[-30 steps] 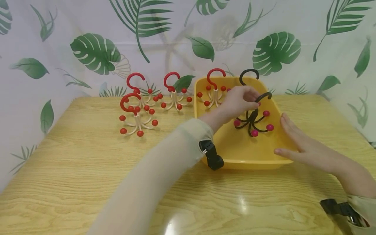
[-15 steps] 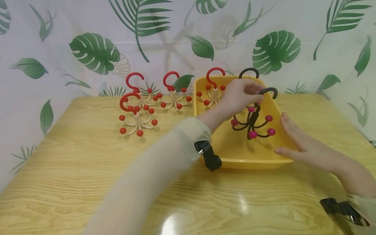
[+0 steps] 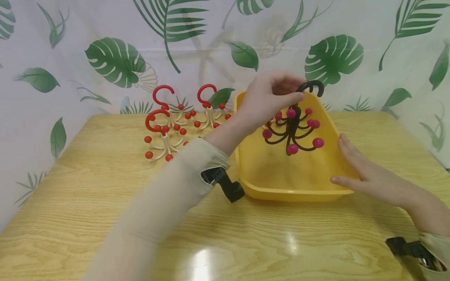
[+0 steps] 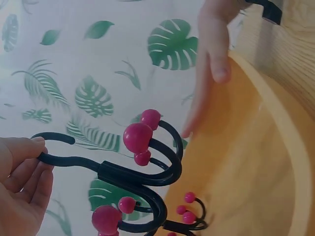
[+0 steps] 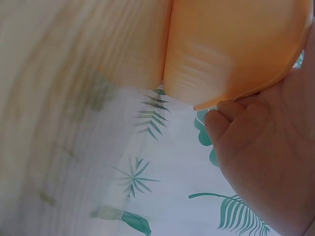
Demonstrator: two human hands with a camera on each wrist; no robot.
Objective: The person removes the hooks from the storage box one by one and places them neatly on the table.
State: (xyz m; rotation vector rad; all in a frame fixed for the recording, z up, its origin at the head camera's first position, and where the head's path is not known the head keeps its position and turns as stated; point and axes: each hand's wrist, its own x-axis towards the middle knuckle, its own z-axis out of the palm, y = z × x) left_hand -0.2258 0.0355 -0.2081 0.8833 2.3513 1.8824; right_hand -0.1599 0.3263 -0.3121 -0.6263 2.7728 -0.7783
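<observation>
My left hand (image 3: 261, 97) pinches the black hook of a multi-arm hanger (image 3: 292, 127), whose curved arms end in pink balls. The hanger is upright over the yellow plastic bin (image 3: 299, 192); in the left wrist view its black stem (image 4: 128, 178) lies sideways. Another black hanger with pink balls (image 4: 189, 197) is lower, in the bin, partly covered by the held one. My right hand (image 3: 372, 175) rests against the bin's right side, fingers straight and thumb apart. In the right wrist view that hand (image 5: 268, 147) touches the bin's outside near the rim.
Left of the bin, several cream hangers with red hooks and red balls stand on the wooden table: a front one (image 3: 165, 142), one behind it (image 3: 172, 119) and one nearer the bin (image 3: 209, 115). A leaf-patterned cloth (image 3: 211, 50) hangs behind the table.
My left hand has lifted the black hanger higher and moved it left and back, so that hand now covers the red-hooked hanger in the bin. My right hand stays at the bin's side.
</observation>
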